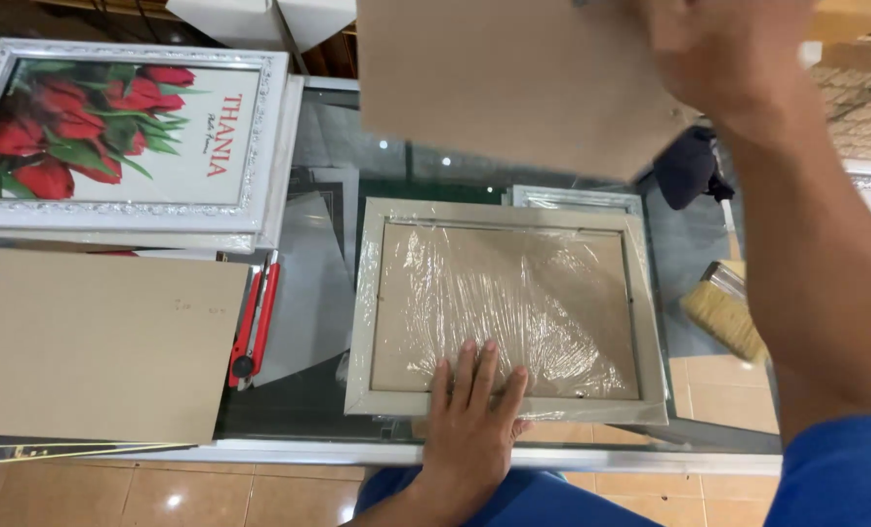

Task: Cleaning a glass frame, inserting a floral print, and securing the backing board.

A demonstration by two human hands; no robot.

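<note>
Glass tops the bench (338,146), with tiled floor showing below its near edge. At the far left corner lies a stack of white ornate frames (123,137), the top one showing red tulips. Nearer, along the left edge, rests a brown backing board (94,342), and just beside it a red utility knife (255,327). At the middle of the near edge lies the face-down frame (504,312), its opening covered in crinkled plastic film. The left hand (474,415) presses flat on the frame's near rail, fingers spread, clasping nothing. The right hand (728,49) is raised over the far edge, its grip closed on one side of a second backing board (513,78), held tilted above the frame. To seat that board well, square its edges with the rebate and keep the frame pinned. A bristle brush (723,312) lies by the right edge.
</note>
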